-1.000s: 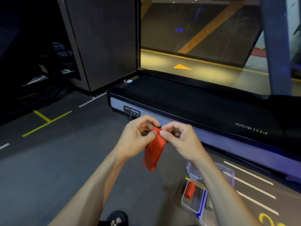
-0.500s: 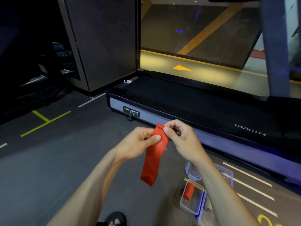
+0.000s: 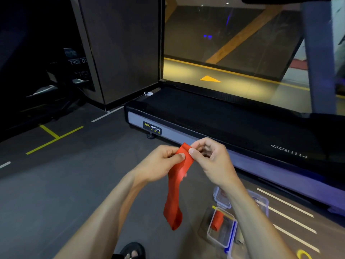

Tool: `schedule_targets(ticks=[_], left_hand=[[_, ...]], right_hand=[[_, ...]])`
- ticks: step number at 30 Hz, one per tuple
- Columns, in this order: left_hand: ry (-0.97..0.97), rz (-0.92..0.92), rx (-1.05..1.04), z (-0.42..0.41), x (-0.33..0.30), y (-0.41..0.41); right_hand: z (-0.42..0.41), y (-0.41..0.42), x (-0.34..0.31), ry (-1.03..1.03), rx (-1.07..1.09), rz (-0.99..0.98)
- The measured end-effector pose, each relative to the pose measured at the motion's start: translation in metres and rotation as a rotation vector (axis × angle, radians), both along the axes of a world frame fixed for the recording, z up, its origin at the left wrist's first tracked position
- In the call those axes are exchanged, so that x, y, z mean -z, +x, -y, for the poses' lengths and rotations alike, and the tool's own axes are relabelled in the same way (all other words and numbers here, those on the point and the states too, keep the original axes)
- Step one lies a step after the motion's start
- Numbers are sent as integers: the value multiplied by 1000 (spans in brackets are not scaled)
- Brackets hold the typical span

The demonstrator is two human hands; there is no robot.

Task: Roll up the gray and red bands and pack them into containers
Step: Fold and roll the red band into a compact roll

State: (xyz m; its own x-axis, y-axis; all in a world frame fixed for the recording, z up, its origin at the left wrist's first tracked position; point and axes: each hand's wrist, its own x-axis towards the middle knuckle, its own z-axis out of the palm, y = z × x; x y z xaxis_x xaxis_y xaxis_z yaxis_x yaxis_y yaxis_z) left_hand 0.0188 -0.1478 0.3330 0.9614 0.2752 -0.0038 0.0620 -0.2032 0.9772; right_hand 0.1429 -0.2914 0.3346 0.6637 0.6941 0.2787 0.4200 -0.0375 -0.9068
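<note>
Both hands' fingers [image 3: 182,156] pinch red band [image 3: 175,193] top, seemingly.

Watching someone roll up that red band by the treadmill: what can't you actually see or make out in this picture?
Head view only:
- Gray band: not visible anywhere.
- Top of the red band: covered by the left hand and right hand, so any roll is hidden.
- Far containers: right forearm hides their contents.
- Near container with a red roll: partly cut off by the forearm.
</note>
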Motion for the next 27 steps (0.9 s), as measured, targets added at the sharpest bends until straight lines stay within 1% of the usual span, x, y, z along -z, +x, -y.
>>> schedule_targets(ticks=[5,9,13,18,22,24,27], left_hand=[[20,-36,-56,2,0,-1],[-35,-33,-88,7,-2,-2],[-31,-13,-112,9,-4,-3],[79,14,-149,11,1,-1],[158,-5,-96,9,-1,-3],[214,-14,-78,7,-1,-4],[240,-11,-60,4,0,-5]], right_hand=[[-3,-1,3,6,11,-55],[-7,-5,6,3,32,-19],[-8,-7,6,28,17,-24],[-7,-10,7,38,1,-105],[1,-6,3,9,-119,-293],[5,-4,1,-52,-174,-366],[6,-2,3,-154,-182,-282]])
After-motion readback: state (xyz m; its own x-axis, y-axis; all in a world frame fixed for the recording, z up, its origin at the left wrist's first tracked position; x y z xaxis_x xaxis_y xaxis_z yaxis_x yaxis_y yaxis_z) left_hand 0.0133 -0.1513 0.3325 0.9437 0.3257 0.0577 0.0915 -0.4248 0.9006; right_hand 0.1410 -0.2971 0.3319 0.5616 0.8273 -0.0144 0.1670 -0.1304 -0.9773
